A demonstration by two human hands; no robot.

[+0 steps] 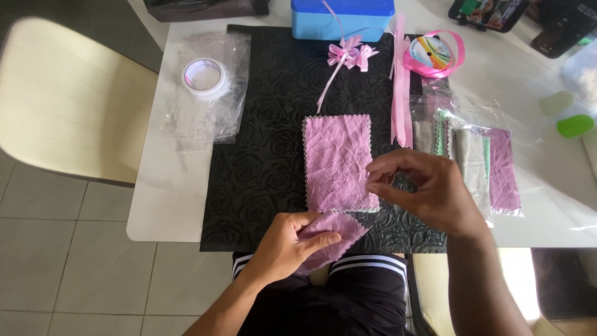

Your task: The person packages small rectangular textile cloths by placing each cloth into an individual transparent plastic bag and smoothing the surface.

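A pink cloth with zigzag edges [336,158] lies folded lengthwise on a black embossed mat [261,149]. My left hand [287,244] pinches the cloth's near end, which is folded up into a triangle [339,231] at the mat's front edge. My right hand [423,190] hovers at the cloth's lower right corner, thumb and fingers curled close together; whether it grips the edge cannot be told.
A tape roll [204,75] sits on clear plastic bags [208,106] at the left. A blue box [342,17], pink ribbon bows [348,55], ribbon strips [401,93] and a ribbon spool [432,55] are at the back. More cloths in plastic [479,165] lie to the right. A cream chair [68,99] stands left.
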